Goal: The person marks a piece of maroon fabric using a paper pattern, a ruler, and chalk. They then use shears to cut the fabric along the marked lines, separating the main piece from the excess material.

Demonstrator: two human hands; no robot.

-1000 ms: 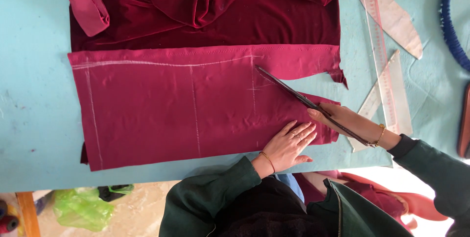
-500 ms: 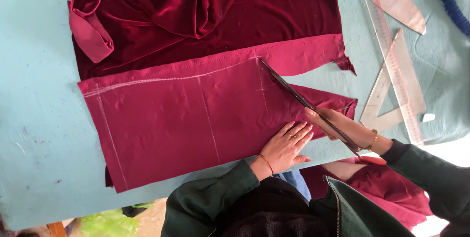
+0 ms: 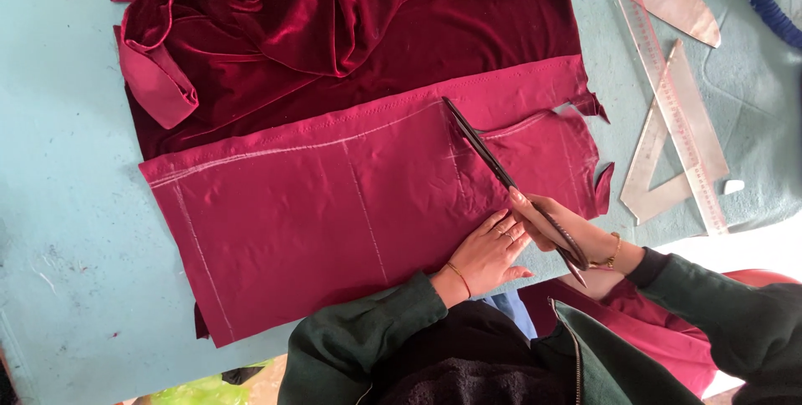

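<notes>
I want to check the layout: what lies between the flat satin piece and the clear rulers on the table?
In the head view, only bare blue table lies between the satin piece and the clear rulers.

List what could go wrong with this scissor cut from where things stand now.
1. The left hand lies flat on the red satin fabric close beside the scissors; its fingers could get nicked.
2. The blades cross several chalk lines; the cut may drift off the marked one.
3. The velvet pile lies right against the satin's far edge, so the scissor tips might snag it.
</notes>
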